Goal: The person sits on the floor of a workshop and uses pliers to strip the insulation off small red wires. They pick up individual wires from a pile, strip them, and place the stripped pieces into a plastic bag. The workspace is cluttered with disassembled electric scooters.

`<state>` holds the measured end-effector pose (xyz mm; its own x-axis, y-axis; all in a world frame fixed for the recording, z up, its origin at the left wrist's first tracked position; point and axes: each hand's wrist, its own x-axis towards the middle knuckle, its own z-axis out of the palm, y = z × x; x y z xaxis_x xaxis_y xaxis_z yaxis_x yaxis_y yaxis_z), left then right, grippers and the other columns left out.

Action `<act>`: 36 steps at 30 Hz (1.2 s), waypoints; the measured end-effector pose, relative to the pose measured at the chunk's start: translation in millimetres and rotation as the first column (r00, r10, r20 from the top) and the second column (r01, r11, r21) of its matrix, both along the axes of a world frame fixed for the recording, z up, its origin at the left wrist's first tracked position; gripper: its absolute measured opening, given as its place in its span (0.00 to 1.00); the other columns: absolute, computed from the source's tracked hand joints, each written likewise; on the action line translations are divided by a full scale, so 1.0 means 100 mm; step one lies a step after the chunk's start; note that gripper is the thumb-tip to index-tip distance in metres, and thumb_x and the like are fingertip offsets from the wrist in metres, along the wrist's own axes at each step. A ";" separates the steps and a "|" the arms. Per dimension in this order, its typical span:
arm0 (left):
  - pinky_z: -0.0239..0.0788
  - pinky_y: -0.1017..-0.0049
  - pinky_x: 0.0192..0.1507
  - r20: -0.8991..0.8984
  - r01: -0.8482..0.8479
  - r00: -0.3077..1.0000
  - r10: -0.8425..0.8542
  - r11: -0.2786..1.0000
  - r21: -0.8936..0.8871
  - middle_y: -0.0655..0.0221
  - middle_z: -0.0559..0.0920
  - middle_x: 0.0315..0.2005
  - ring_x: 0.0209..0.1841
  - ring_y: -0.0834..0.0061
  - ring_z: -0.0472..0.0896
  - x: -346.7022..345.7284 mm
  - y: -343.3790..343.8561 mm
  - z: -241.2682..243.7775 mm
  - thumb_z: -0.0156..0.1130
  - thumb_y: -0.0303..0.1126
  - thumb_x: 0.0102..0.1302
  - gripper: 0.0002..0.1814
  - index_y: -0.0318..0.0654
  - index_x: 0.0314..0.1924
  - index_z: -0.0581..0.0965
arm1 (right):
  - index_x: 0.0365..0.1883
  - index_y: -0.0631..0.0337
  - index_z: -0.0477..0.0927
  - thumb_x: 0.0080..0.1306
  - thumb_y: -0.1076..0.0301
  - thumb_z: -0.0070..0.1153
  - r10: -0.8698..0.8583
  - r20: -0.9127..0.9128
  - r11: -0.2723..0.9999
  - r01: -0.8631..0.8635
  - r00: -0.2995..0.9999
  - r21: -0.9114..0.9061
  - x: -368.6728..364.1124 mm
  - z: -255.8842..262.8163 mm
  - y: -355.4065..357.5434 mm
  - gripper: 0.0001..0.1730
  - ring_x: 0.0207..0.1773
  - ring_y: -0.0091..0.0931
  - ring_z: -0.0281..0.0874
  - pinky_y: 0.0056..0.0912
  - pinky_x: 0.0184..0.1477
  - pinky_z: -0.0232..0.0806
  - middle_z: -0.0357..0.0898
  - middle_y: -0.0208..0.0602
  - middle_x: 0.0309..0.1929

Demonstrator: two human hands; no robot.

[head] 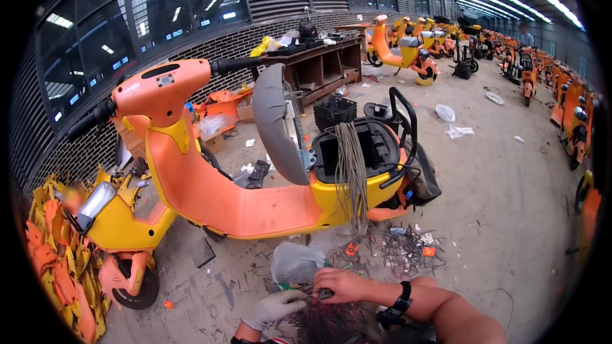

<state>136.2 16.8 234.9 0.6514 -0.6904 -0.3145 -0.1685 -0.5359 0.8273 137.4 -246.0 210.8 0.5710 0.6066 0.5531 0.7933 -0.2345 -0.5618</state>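
Observation:
My left hand (277, 309), in a pale work glove, is at the bottom centre, its fingers close to my right hand. My bare right hand (337, 285) is closed around a small dark object (326, 293), too hidden to name. Below both hands lies a heap of thin dark and reddish offcuts (330, 320). A translucent plastic bag (297, 263) stands just beyond the fingers. Farther ahead, an orange and yellow electric scooter (267, 210) has its grey seat (275, 124) tipped up, and a bundle of grey cables (351, 172) hangs over its open seat compartment.
Thin scraps (406, 253) litter the concrete floor to the right. At the left are another scooter (119, 224) and a pile of orange and yellow body panels (62, 267). Black plastic crates (334, 111) and a wooden workbench (330, 64) stand behind; rows of scooters (581, 114) line the right.

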 end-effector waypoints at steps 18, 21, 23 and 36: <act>0.72 0.70 0.50 0.134 -0.106 0.982 0.131 0.978 -0.180 0.56 0.85 0.40 0.45 0.63 0.84 0.03 -0.21 0.43 0.57 0.40 0.72 0.17 0.34 0.51 0.80 | 0.38 0.64 0.82 0.65 0.67 0.66 -0.188 -0.257 0.982 0.179 0.948 -0.057 0.01 0.61 0.08 0.09 0.46 0.36 0.81 0.35 0.50 0.72 0.83 0.39 0.39; 0.73 0.72 0.49 0.095 -0.115 0.986 0.136 0.973 -0.201 0.60 0.86 0.39 0.43 0.69 0.84 0.17 -0.22 0.37 0.59 0.40 0.72 0.17 0.35 0.51 0.81 | 0.38 0.65 0.82 0.67 0.67 0.65 -0.206 -0.421 0.973 0.229 0.883 0.003 0.02 0.59 0.05 0.10 0.44 0.34 0.83 0.34 0.50 0.72 0.84 0.38 0.39; 0.74 0.73 0.48 0.115 -0.094 0.987 0.113 0.983 -0.160 0.60 0.86 0.39 0.43 0.70 0.84 0.22 -0.20 0.32 0.60 0.40 0.71 0.17 0.36 0.52 0.82 | 0.39 0.65 0.82 0.67 0.66 0.65 -0.185 -0.423 0.970 0.235 0.887 0.070 0.09 0.45 -0.04 0.10 0.43 0.32 0.83 0.33 0.50 0.71 0.85 0.38 0.40; 0.75 0.66 0.42 0.408 -0.104 0.903 0.135 0.990 -0.097 0.60 0.83 0.38 0.39 0.61 0.83 0.30 -0.23 -0.04 0.56 0.32 0.69 0.09 0.36 0.44 0.79 | 0.36 0.65 0.84 0.66 0.69 0.65 -0.260 -0.485 0.924 0.361 0.835 0.128 0.18 0.03 -0.09 0.08 0.42 0.31 0.84 0.33 0.47 0.73 0.85 0.40 0.38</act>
